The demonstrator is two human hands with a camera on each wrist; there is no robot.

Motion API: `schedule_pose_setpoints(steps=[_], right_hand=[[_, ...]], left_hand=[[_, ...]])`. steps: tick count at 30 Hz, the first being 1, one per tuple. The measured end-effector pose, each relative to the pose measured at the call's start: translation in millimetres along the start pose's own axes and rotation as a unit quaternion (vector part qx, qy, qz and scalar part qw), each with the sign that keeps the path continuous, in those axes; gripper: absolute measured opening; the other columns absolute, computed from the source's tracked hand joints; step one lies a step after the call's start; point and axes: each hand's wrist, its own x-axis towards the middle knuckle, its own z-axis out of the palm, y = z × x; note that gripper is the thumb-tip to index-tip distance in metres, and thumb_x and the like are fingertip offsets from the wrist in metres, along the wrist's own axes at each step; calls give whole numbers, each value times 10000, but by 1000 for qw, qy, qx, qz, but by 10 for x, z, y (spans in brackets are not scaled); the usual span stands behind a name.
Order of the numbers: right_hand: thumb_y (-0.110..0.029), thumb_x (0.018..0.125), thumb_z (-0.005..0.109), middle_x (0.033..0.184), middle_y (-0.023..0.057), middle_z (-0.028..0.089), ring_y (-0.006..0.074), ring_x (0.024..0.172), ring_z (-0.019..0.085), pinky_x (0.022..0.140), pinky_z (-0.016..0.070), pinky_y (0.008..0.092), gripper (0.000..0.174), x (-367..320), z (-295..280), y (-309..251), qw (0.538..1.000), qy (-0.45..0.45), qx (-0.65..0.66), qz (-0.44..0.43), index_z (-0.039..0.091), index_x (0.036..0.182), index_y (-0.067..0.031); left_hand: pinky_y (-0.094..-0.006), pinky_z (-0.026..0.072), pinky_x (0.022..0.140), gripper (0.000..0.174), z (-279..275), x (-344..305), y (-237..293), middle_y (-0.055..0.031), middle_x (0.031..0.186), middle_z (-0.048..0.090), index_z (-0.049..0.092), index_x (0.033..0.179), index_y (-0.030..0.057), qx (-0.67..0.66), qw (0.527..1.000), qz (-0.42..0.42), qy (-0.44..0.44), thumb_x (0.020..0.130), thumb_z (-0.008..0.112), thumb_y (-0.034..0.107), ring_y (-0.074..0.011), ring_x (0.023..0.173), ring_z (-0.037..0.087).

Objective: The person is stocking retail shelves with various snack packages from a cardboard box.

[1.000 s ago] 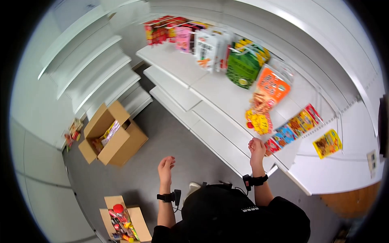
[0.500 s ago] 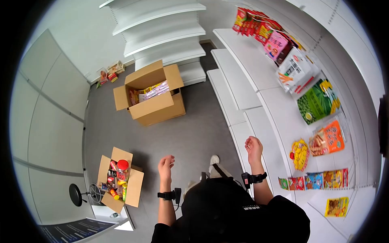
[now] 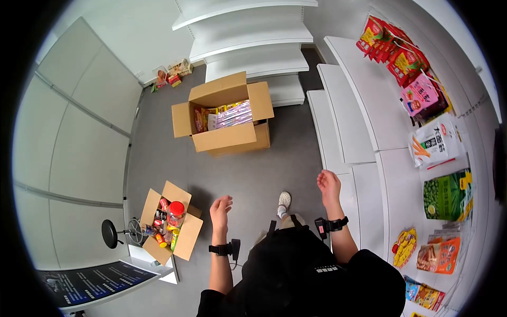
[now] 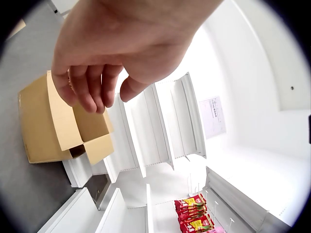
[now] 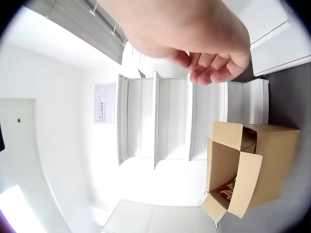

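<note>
My left hand (image 3: 221,212) hangs over the grey floor with nothing in it, its fingers loosely bent; the left wrist view shows the same hand (image 4: 121,53) with an empty palm. To the right, my right hand (image 3: 330,188) is held beside the low shelf edges, also empty, fingers relaxed in the right wrist view (image 5: 204,48). Beyond both hands stands an open cardboard box (image 3: 224,139) holding packaged snacks (image 3: 235,114). A second open box (image 3: 189,238), with a red-lidded jar (image 3: 176,208) and several packs, sits left of my left hand.
White shelving (image 3: 364,100) runs along the right, with snack packs such as a green bag (image 3: 447,196) and red packs (image 3: 406,64). More shelves (image 3: 253,42) stand at the back. Some packs (image 3: 174,79) lie by the wall. A round black object (image 3: 109,233) and a dark panel (image 3: 100,282) are at left.
The view has swung left, away from the hanging snacks and toward the floor boxes, which now appear farther right. Both hands stay empty; the right is no longer near the snack strip.
</note>
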Motion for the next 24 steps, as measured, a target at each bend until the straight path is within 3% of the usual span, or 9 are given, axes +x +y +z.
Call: schedule_pose_setpoints(steps=[11,24], right_hand=[[-191,851,600,781,36,599,117,708,564,638,447,234,150,1121,680,-116,996,-60,-39,57,597,901,-49],[-192,849,606,798,33,605,118,728,574,656,455,233,142,1696,960,-151,993,-65,-49,87,596,902,-61]], left_hand=[[-256,455,767,246,367,665,436,-38,978,660,636,1016,44,-7,998,-29,50,907,563,253,-110,864,599],[-257,459,760,233,337,1036,511,-36,986,662,632,1021,61,-30,994,-52,89,909,556,251,-107,852,605]])
